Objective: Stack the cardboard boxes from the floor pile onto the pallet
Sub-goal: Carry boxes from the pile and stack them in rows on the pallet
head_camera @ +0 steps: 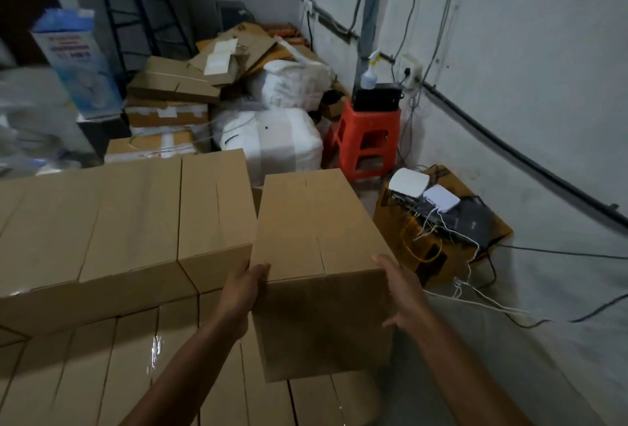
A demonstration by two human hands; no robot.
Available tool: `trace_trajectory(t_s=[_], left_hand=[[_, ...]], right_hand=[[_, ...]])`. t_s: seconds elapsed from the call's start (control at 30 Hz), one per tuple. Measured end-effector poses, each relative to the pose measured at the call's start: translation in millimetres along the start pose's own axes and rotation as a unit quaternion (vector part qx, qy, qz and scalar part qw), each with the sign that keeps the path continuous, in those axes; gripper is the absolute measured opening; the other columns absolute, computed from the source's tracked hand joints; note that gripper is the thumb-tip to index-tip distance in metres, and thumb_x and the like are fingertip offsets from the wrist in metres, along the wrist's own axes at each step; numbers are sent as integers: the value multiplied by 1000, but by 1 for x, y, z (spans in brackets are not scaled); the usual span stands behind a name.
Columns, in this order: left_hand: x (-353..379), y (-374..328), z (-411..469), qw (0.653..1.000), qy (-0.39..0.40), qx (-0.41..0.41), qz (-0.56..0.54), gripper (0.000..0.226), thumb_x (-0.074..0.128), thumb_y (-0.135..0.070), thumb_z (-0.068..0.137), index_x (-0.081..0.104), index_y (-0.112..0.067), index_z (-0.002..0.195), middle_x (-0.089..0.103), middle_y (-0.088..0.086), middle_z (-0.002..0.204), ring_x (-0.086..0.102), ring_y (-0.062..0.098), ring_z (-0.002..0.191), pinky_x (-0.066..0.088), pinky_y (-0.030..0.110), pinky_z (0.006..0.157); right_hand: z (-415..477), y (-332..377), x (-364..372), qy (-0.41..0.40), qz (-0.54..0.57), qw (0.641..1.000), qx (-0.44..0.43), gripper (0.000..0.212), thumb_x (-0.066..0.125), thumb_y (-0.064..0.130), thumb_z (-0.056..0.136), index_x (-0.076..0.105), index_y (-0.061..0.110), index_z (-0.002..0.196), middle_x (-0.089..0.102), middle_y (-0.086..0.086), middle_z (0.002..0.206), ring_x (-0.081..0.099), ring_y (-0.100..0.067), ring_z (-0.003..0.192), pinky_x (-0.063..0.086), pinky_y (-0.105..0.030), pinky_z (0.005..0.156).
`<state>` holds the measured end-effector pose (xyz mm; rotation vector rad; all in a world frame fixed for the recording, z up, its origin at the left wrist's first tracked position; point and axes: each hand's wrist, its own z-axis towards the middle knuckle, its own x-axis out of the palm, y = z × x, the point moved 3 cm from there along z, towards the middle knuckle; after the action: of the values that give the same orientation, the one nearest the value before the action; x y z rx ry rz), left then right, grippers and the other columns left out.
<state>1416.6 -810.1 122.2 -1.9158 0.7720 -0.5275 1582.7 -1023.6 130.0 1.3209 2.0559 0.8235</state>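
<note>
**Box held at the right end of the stack**

Both hands hold one plain cardboard box (306, 221), long side pointing away from the person. It sits at the right edge of the lower layer of boxes (85, 374), just beside the right end of the upper row of boxes (136, 215), with a narrow gap between them. Its top is about level with that row's top. Its underside is hidden, so I cannot tell whether it rests on the lower layer or hangs just above it.

The left hand (243, 289) grips the box's near left corner. Its fingers curl up onto the top edge, and the rest of the hand is tucked into the gap. The right hand (402, 293) lies flat against the box's right side, fingers stretched out and pressing inward, the thumb spread toward the near face.

The lower layer shows shiny wrap over its tops. Behind the stack, in the far corner of the floor, lies a loose heap of cartons (170, 85) and white sacks (272, 140). To the right of them, a red plastic stool (365, 140) carries a black device (375, 97) and a spray bottle (368, 73). Nearer along the right wall, a brown carton (441, 255) bears a white router (407, 184) and tangled cables.
</note>
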Motion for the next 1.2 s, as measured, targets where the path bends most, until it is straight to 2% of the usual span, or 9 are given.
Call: trace_trajectory(t_s=[0.13,0.23,0.33,0.4,0.6,0.67,0.77,0.97,1.2], left_hand=[[21,-18,34,997,-10,59,53,29,47,-24,105,50,-31,133,55,-3,136,54,20,123,49,34,93],[32,-25,70,992,-3,51,118,70,56,-45,97,28,-21,157,33,3,160,40,23,140,40,40,111],[39,-30,108,978,34,44,203,124,68,-81,66,16,-21,161,25,4,163,37,24,143,43,38,108],[43,-30,135,964,31,43,260,143,72,-86,49,11,-21,161,23,5,163,34,25,144,42,41,112],[41,3,229,896,-13,77,437,117,85,-32,78,5,-20,161,27,11,160,32,28,144,33,37,116],[32,19,257,882,-25,98,461,113,83,-31,80,5,-21,161,31,12,158,38,30,140,39,39,112],[20,42,302,853,-47,134,502,114,83,-43,78,6,-24,161,38,15,153,42,36,136,42,46,109],[8,103,360,791,-87,145,588,114,75,-52,82,-4,-27,160,15,13,167,7,33,155,13,57,122],[-11,143,394,758,-90,147,628,111,70,-55,85,-8,-27,160,0,11,168,-5,26,155,7,52,123]], right_hand=[[52,33,11,15,-18,1000,-13,66,64,50,93,43,22,148,46,-14,149,45,-42,133,38,-71,103],[98,57,20,29,-28,999,-14,70,64,53,92,40,23,151,46,-9,149,45,-42,134,39,-69,102],[146,75,30,61,-33,997,-30,61,62,51,93,45,23,145,50,-5,137,47,-38,129,40,-66,103],[176,87,39,83,-36,995,-50,50,62,50,93,52,24,136,56,-5,130,55,-30,115,45,-60,101],[277,100,72,101,-51,985,-130,35,60,43,97,64,24,125,66,-1,113,61,-20,97,51,-38,77],[306,90,85,107,-52,982,-145,33,58,41,98,63,25,127,65,1,113,60,-17,97,46,-33,71],[351,68,103,110,-39,979,-167,36,58,43,98,62,28,130,66,1,115,62,-19,100,52,-39,79],[415,22,134,125,5,976,-178,41,58,40,99,58,27,138,66,1,121,63,-19,107,54,-38,84],[454,-14,159,165,-37,969,-182,48,51,35,103,43,28,150,58,-3,136,58,-23,119,49,-52,103]])
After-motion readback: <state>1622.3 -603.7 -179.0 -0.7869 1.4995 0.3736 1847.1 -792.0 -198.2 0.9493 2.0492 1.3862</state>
